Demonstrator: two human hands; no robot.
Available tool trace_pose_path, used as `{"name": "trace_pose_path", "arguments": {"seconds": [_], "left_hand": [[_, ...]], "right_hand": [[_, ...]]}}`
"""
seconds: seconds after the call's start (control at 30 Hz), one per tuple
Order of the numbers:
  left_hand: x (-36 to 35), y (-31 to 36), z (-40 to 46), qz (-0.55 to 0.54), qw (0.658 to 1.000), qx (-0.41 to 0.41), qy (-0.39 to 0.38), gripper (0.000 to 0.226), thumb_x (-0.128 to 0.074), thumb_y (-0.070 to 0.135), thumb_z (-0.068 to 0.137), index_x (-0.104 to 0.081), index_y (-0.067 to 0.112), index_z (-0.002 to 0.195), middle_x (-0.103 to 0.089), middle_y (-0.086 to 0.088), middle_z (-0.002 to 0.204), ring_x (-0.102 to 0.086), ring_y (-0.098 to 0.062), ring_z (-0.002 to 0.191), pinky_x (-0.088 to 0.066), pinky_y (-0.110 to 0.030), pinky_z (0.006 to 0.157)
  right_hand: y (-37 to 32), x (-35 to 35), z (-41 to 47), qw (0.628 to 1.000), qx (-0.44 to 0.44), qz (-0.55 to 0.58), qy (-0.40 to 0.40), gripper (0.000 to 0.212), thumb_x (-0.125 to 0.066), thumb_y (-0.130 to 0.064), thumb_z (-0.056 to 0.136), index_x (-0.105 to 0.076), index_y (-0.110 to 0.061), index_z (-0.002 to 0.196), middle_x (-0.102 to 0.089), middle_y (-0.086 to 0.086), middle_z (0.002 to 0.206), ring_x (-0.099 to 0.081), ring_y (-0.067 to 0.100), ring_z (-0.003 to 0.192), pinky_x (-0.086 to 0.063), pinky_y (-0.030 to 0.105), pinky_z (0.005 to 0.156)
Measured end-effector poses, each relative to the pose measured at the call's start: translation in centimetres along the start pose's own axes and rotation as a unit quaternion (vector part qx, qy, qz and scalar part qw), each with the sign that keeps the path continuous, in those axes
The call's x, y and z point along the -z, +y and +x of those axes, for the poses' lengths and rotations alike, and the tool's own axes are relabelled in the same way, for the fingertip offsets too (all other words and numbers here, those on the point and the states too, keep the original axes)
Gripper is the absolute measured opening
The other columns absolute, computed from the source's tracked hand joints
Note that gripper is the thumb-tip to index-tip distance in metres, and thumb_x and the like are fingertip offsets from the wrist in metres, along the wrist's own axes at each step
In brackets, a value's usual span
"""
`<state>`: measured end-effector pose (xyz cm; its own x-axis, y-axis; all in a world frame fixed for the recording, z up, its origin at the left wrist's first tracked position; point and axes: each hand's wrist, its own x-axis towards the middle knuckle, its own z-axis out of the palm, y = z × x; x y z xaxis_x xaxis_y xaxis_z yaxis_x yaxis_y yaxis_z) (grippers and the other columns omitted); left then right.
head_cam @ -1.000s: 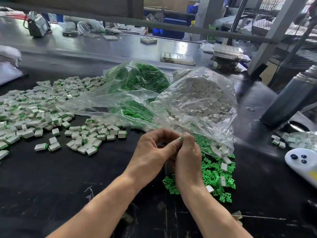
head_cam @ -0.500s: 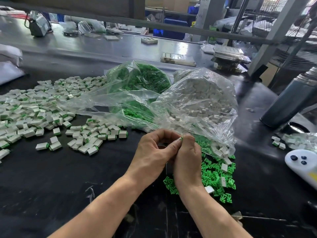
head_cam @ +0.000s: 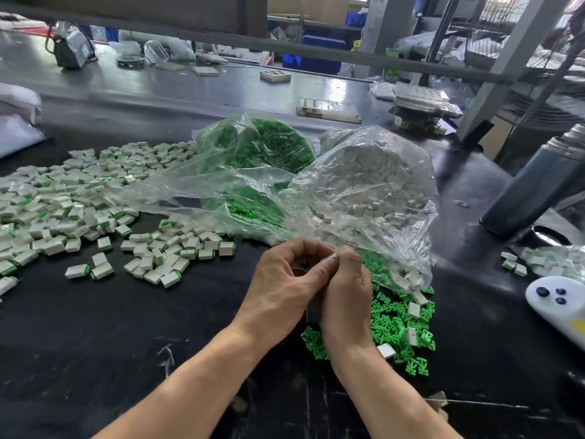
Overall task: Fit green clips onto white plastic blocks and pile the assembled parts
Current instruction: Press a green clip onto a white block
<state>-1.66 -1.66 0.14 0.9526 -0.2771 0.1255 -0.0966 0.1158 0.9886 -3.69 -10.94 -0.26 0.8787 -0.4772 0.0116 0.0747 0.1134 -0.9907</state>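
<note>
My left hand (head_cam: 285, 286) and my right hand (head_cam: 346, 296) meet over the black table, fingertips pinching one small part between them; only its green clip end (head_cam: 336, 256) shows, the rest is hidden by fingers. Loose green clips (head_cam: 395, 324) with a few white blocks (head_cam: 414, 309) lie just right of my right hand. A clear bag of white blocks (head_cam: 373, 185) and a clear bag of green clips (head_cam: 259, 144) stand behind my hands. The pile of assembled white-and-green parts (head_cam: 72, 204) spreads across the table's left.
A dark metal flask (head_cam: 535, 185) stands at the right, with a white controller (head_cam: 560, 302) near the right edge. A small bag of parts (head_cam: 550, 261) lies beside it. Trays and a stacked fixture (head_cam: 424, 106) sit on the far side of the table (head_cam: 95, 327).
Both hands have stayed together at the same spot, working the same small part; the green end now shows a little more between the fingertips.
</note>
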Motion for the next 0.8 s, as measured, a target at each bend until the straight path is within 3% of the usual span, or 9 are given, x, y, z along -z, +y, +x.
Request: {"name": "trace_pose_path", "arguments": {"seconds": [0.07,0.13,0.2,0.27,0.33,0.43,0.53,0.7,0.8], "left_hand": [[0.1,0.0,0.1,-0.006,1.0,0.0,-0.006,0.006,-0.077,0.016,0.093,-0.076,0.013,0.097,-0.079,-0.008,0.093,-0.077,-0.023,0.085,-0.061,-0.026,0.071],[0.3,0.0,0.1,-0.016,1.0,-0.001,-0.012,0.002,-0.077,0.014,0.093,-0.076,0.015,0.095,-0.079,-0.007,0.09,-0.075,-0.015,0.08,-0.058,-0.021,0.067],[0.5,-0.1,0.2,-0.01,1.0,-0.008,-0.013,0.004,-0.077,0.017,0.093,-0.077,0.02,0.092,-0.079,-0.004,0.087,-0.075,-0.012,0.078,-0.057,-0.019,0.067],[0.9,-0.4,0.4,0.024,1.0,-0.014,-0.001,0.002,-0.079,0.023,0.092,-0.077,0.025,0.093,-0.079,-0.001,0.09,-0.076,-0.015,0.085,-0.059,-0.025,0.075],[1.4,-0.6,0.7,0.07,0.997,-0.016,0.021,0.004,-0.079,0.03,0.092,-0.077,0.029,0.094,-0.079,0.003,0.094,-0.075,-0.016,0.09,-0.058,-0.029,0.082],[2.0,-0.6,1.0,0.083,0.996,-0.009,0.04,0.006,-0.079,0.033,0.09,-0.077,0.028,0.093,-0.078,0.008,0.09,-0.071,-0.002,0.079,-0.051,-0.016,0.071],[2.2,-0.3,1.0,0.066,0.997,-0.001,0.042,0.016,-0.08,0.037,0.084,-0.077,0.023,0.09,-0.077,0.007,0.082,-0.065,0.005,0.066,-0.048,-0.009,0.062],[2.5,-0.5,1.3,0.099,0.994,0.017,0.039,0.008,-0.081,0.024,0.089,-0.075,0.027,0.094,-0.076,0.001,0.086,-0.067,-0.002,0.072,-0.05,-0.016,0.067],[3.6,-0.8,1.8,0.204,0.977,0.032,0.049,0.014,-0.082,0.027,0.09,-0.073,0.038,0.09,-0.074,0.006,0.084,-0.066,-0.005,0.071,-0.054,-0.027,0.069]], "right_hand": [[0.2,0.2,0.1,1.0,-0.016,0.001,-0.005,0.052,-0.038,-0.047,0.101,-0.081,-0.031,0.078,-0.079,0.002,0.077,-0.076,0.017,0.076,-0.058,0.034,0.067],[0.2,0.4,0.2,0.999,-0.037,-0.002,0.005,0.056,-0.038,-0.057,0.097,-0.081,-0.023,0.084,-0.079,0.007,0.082,-0.076,0.027,0.084,-0.06,0.047,0.078],[0.2,0.8,0.5,0.999,-0.017,-0.048,0.001,0.063,-0.035,-0.063,0.094,-0.08,-0.02,0.081,-0.077,0.004,0.077,-0.074,0.024,0.077,-0.059,0.05,0.075],[-0.1,1.3,0.7,0.995,0.03,-0.092,0.003,0.062,-0.034,-0.06,0.1,-0.073,-0.023,0.069,-0.067,-0.008,0.06,-0.063,0.011,0.058,-0.048,0.04,0.062],[-0.5,1.9,0.9,0.993,0.066,-0.099,0.002,0.052,-0.043,-0.051,0.107,-0.069,-0.022,0.072,-0.061,-0.009,0.058,-0.056,0.008,0.055,-0.044,0.035,0.06],[-0.8,2.4,1.3,0.987,0.104,-0.11,-0.049,0.023,-0.06,-0.035,0.105,-0.072,-0.025,0.088,-0.07,-0.007,0.073,-0.062,0.006,0.064,-0.048,0.027,0.06],[-0.7,2.4,1.4,0.983,0.1,-0.13,-0.082,0.009,-0.07,-0.024,0.1,-0.074,-0.024,0.092,-0.075,-0.008,0.081,-0.068,0.003,0.068,-0.05,0.016,0.06],[-0.1,2.6,1.6,0.983,0.071,-0.156,-0.072,0.009,-0.071,-0.025,0.099,-0.074,-0.023,0.091,-0.075,-0.011,0.08,-0.07,0.003,0.071,-0.05,0.015,0.06],[0.1,2.7,1.9,0.981,0.073,-0.172,-0.061,0.012,-0.07,-0.027,0.1,-0.074,-0.024,0.089,-0.073,-0.014,0.074,-0.066,0.002,0.067,-0.048,0.014,0.06]]}}
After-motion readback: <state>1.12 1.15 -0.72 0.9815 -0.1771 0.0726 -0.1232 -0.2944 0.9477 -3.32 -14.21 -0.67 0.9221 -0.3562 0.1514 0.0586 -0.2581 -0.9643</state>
